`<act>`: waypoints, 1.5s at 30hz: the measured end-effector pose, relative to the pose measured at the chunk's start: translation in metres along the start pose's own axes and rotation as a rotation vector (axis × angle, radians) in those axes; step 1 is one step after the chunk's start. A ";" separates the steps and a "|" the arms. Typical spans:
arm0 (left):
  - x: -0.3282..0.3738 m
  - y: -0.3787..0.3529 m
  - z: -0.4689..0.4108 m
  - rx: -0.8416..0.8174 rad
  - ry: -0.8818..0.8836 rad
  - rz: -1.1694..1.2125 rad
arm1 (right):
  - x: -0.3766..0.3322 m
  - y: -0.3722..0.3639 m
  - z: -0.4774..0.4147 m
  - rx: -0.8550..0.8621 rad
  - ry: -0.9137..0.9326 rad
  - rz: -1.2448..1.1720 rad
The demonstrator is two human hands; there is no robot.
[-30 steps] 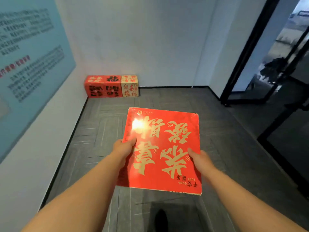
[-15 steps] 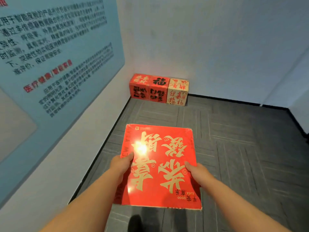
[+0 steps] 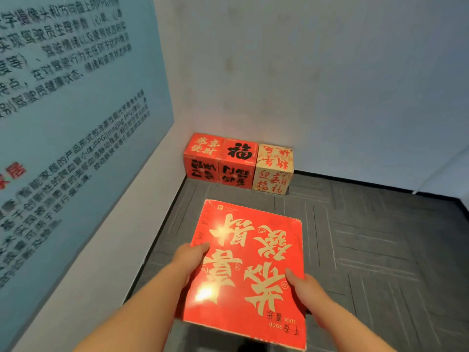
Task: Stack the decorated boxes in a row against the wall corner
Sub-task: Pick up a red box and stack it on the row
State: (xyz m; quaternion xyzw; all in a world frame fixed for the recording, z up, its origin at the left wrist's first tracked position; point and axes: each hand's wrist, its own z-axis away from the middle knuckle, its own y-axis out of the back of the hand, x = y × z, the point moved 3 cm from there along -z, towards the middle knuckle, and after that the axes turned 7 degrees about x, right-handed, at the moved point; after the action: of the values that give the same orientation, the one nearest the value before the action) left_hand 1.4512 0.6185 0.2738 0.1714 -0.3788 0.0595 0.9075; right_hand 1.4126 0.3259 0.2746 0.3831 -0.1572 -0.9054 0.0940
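Both hands held one red box (image 3: 250, 270) out above the carpet (image 3: 368, 237), near the camera. The left hand (image 3: 189, 260) clasped its left edge with the thumb laid on the top face, and the right hand (image 3: 304, 288) clasped its right edge the same way. The fingers of both hands went under the red box and could not be seen. Its top face carried large gold characters, upside down from the wearer's side, and the small words "GOOD LUCK" by the near edge. Two bright glints of light lay on its left half.

Farther off, three boxes stood side by side on the carpet, touching, in a row along the back wall (image 3: 330, 85). The corner box (image 3: 203, 158), red with gold characters on top and black ones on its front, sat where the back wall met the left wall (image 3: 106, 250). The middle box (image 3: 238, 163), also red, showed a single black character on top. The cream box (image 3: 272, 171), marked in red, closed the row at the right.

The red box was well apart from that row, on its near side.

A blue panel (image 3: 76, 123) of blurred dark text, with a few red characters, covered much of the left wall. Black skirting (image 3: 355, 180) ran along the foot of both walls.
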 end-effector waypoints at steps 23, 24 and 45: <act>0.399 -0.023 -0.512 0.132 0.079 0.019 | -0.468 -0.135 -0.499 -0.033 0.058 0.101; 0.410 -0.023 -0.544 0.136 0.083 -0.002 | -0.481 -0.149 -0.521 -0.020 0.032 0.085; 0.530 -0.071 -0.934 0.281 -0.078 -0.130 | -0.606 -0.298 -0.861 0.182 0.084 -0.091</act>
State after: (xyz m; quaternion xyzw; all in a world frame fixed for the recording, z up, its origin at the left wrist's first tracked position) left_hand 2.4651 0.8727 0.0192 0.3230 -0.3899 0.0464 0.8611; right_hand 2.4375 0.5965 0.0052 0.4346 -0.2171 -0.8737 0.0242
